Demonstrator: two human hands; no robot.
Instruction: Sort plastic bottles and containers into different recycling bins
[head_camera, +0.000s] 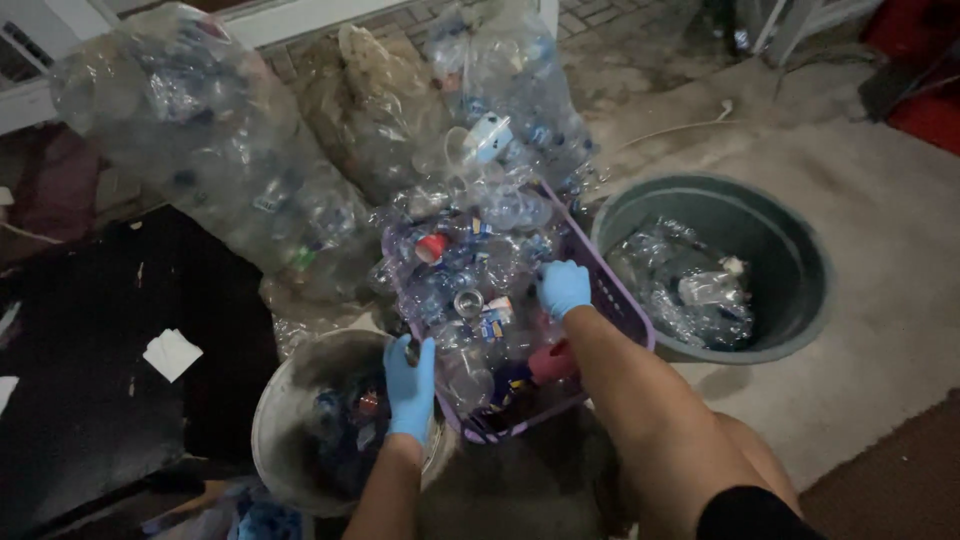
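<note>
Your right hand (563, 287), in a blue glove, is down in the purple basket (625, 305), fingers curled onto the clear plastic bottles (480, 255) heaped there; whether it has closed on one bottle or only rests on the heap cannot be told from here. Your left hand (411, 385), also gloved, hangs over the near edge of the basket, just above the grey bucket (275, 410) that holds small dark caps and scraps. Its fingers point down and look closed on something small, but what it pinches is too dim to make out.

The work shown is sorting bottles out of the basket. To do it well, take one bottle at a time from the top of the heap instead of digging under it, because the pile is loose and stands above the rim on the far side. A tug from below would likely tip bottles onto the floor. Grip a bottle by its neck; the crushed bodies are slippery and will give under your glove.

Keep your left hand low over the grey bucket so small pieces fall inside it. The dark green tub (800, 250) to the right of the basket already holds clear bottles, so reach across low and steadily. The big clear sacks (200, 130) of bottles lean just behind the basket; do not nudge them.
</note>
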